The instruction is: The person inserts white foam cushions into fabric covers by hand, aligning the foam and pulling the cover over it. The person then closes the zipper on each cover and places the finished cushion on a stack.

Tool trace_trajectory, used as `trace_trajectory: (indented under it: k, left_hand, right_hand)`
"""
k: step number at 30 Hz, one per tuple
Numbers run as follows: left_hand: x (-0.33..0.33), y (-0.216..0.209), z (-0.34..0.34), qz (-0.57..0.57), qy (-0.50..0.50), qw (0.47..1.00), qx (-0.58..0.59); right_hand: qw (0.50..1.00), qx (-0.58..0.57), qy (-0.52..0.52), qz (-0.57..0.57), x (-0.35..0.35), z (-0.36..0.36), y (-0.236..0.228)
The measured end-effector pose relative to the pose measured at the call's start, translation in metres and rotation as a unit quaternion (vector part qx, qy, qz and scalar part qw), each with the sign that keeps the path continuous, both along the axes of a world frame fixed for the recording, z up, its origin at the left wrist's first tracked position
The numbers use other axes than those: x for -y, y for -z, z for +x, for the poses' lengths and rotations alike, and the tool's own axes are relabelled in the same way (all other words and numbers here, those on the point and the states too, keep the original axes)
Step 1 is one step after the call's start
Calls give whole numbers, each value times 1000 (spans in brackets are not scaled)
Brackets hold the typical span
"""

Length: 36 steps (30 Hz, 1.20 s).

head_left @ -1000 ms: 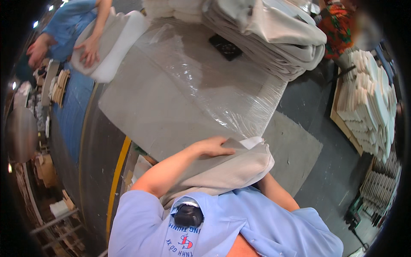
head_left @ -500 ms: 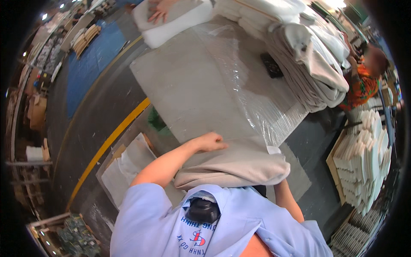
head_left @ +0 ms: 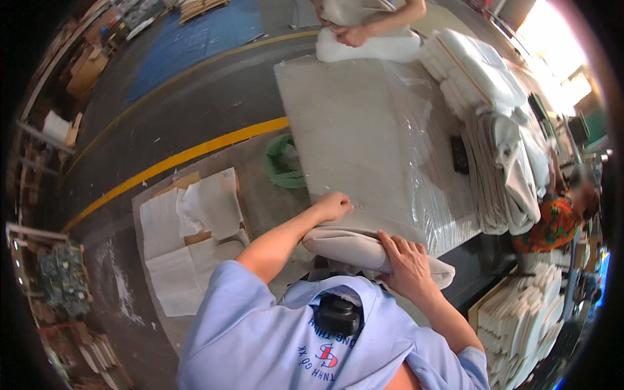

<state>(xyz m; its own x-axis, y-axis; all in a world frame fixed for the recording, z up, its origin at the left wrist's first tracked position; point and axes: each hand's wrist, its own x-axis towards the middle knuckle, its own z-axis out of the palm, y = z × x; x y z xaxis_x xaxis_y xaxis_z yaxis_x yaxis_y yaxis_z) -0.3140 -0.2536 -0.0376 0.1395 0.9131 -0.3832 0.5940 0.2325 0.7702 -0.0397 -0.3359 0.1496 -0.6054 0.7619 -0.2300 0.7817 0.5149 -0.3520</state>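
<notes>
A beige fabric cushion cover (head_left: 348,246) lies bunched at the near edge of the table, against my body. White padding (head_left: 442,273) shows at its right end. My right hand (head_left: 409,263) is wrapped over the right part of the cover, fingers on top and thumb side toward me. Just beyond the cover's left end, my left hand (head_left: 334,206) rests low over the tabletop with its fingers curled in. Whatever those fingers pinch, if anything, is hidden.
The plastic-covered table (head_left: 351,117) stretches away from me. Across it, another person's hands (head_left: 354,36) hold a white padded cushion (head_left: 370,49). Folded beige covers (head_left: 497,175) and white padding (head_left: 478,71) pile up at right, near a dark device (head_left: 459,155). A green bag (head_left: 284,162) stands left.
My right hand has come up from beneath the cover onto its top. The cover is now more bunched and narrower. My left hand stays curled nearby. The view has swung left.
</notes>
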Motion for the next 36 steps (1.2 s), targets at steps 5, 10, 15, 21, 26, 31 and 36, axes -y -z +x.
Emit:
trace_trajectory:
  k: [5,10,15,21,26,31,36]
  left_hand:
    - [22,-8,-57,162,-369,904,146]
    - [83,0,-52,110,-311,899,288]
    - [71,-58,37,122,-139,949,254]
    - [-3,-132,79,278,-80,942,172]
    - [-64,-147,110,238,-10,958,160]
    - [-81,-97,107,-25,151,946,287]
    - [-41,-89,136,-338,167,897,229]
  right_hand:
    - [990,-87,98,-46,-39,7,-4]
    - [928,-274,241,-78,-66,45,-20]
    - [788,-509,321,-129,-60,56,-16]
    - [607,-682,384,-139,-33,33,3]
    - [557,-714,399,-144,-2,16,14]
    - [540,-711,287,-347,47,22,14]
    - [538,-640,463,-295,77,97,84]
